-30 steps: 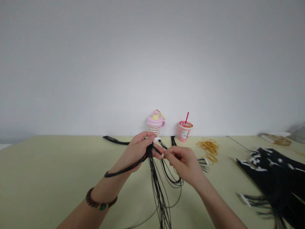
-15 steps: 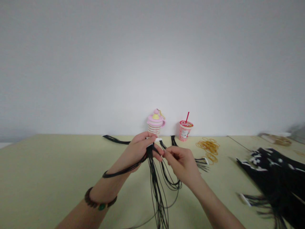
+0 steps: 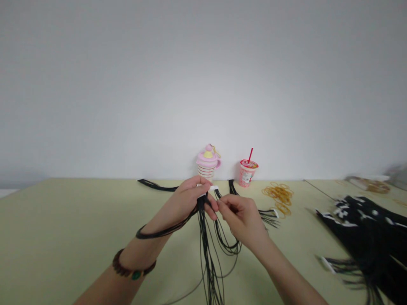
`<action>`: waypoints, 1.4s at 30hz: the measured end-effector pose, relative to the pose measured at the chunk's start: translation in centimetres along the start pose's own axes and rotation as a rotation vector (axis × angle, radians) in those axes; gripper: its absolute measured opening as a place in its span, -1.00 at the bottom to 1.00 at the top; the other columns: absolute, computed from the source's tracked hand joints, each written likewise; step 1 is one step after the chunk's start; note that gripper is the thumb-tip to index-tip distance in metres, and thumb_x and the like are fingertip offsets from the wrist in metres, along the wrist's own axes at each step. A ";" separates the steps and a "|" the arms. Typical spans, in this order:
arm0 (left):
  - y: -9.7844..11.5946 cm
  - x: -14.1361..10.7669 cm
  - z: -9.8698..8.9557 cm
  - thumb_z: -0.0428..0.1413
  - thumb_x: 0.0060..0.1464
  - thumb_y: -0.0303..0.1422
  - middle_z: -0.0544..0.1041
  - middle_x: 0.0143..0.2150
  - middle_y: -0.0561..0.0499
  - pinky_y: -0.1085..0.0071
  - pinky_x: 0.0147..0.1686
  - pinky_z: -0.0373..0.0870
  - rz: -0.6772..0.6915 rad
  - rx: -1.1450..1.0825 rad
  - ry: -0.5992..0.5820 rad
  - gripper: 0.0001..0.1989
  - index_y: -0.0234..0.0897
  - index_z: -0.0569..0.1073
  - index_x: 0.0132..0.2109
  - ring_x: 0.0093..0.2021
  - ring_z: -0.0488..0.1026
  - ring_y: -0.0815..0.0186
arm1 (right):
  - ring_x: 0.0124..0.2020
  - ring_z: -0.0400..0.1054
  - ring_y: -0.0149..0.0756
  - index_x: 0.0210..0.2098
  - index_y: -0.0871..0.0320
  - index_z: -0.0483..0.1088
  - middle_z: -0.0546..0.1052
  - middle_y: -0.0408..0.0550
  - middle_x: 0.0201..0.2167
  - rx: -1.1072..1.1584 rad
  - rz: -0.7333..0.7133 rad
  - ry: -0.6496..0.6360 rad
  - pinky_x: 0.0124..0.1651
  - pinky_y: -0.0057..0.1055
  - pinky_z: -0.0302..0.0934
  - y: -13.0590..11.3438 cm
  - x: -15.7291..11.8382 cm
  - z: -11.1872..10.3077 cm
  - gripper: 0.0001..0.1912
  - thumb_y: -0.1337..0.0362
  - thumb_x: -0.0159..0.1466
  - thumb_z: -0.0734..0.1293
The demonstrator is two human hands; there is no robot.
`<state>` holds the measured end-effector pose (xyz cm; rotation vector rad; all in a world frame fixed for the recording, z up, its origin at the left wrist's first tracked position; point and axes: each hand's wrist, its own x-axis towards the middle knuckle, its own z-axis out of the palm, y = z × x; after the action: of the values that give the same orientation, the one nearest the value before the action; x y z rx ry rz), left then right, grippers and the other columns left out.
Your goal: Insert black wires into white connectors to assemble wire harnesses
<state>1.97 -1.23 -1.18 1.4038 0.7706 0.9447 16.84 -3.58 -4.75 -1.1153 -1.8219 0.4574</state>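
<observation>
Only thin black cords (image 3: 207, 254), gathered between bare hands (image 3: 181, 205) (image 3: 243, 220)

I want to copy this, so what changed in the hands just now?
The left hand moved slightly right, and the black cords by that wrist now sag lower. Neither it nor the right hand let go. The cup and rubber bands stayed put.

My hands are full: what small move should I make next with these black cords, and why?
Probably pull the pinched strand clear with your right hand, as your left hand grips the black cords beside a white connector, and the strands hang loose below.
</observation>
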 end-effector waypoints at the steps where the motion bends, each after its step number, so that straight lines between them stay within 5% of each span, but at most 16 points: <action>1: 0.0 0.0 0.0 -0.10 0.07 -0.37 0.50 -0.57 -0.04 0.52 -0.61 0.26 0.000 0.009 -0.003 -0.90 -0.31 0.23 -0.34 -0.65 0.42 0.34 | -0.65 0.00 -0.56 -0.55 0.23 0.35 0.16 -0.25 -0.72 0.006 0.005 -0.006 -0.59 -0.59 -0.16 0.0 0.0 0.0 -0.74 0.29 0.20 0.16; 14: 0.6 -0.6 0.4 -0.11 0.08 -0.36 0.47 -0.59 0.01 0.53 -0.66 0.23 0.003 -0.019 -0.039 -0.91 -0.29 0.22 -0.34 -0.69 0.39 0.37 | -0.65 0.07 -0.55 -0.59 0.22 0.27 0.24 -0.23 -0.70 0.030 0.011 0.039 -0.58 -0.60 -0.08 -0.4 -0.3 0.6 -0.75 0.33 0.19 0.15; 22: 1.0 -1.3 0.8 -0.15 0.13 -0.29 0.47 -0.55 0.05 0.48 -0.57 0.29 0.074 0.100 -0.022 -0.86 -0.26 0.17 -0.33 -0.63 0.42 0.36 | -0.69 0.17 -0.53 -0.58 0.24 0.32 0.33 -0.18 -0.71 0.304 0.151 -0.014 -0.62 -0.61 0.04 -0.5 0.2 0.5 -0.76 0.29 0.16 0.18; 37: 0.9 -1.6 1.5 -0.16 0.13 -0.28 0.44 -0.58 0.07 0.48 -0.59 0.29 0.109 0.091 -0.029 -0.85 -0.25 0.18 -0.31 -0.63 0.42 0.37 | -0.74 0.07 -0.57 -0.66 0.24 0.26 0.25 -0.22 -0.78 0.376 0.139 0.174 -0.66 -0.61 -0.05 -1.5 -0.4 1.0 -0.71 0.29 0.16 0.20; 42: 0.8 -0.9 1.0 -0.11 0.11 -0.32 0.48 -0.55 0.03 0.51 -0.58 0.28 0.076 0.036 -0.023 -0.89 -0.27 0.19 -0.31 -0.63 0.42 0.39 | -0.73 0.05 -0.59 -0.56 0.27 0.33 0.25 -0.24 -0.76 0.467 0.190 0.043 -0.66 -0.62 -0.11 -1.0 0.3 0.2 -0.75 0.22 0.15 0.24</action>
<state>2.37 -2.54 -0.43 1.4816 0.7249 0.9757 16.08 -3.85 -4.00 -0.9612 -1.4718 0.9105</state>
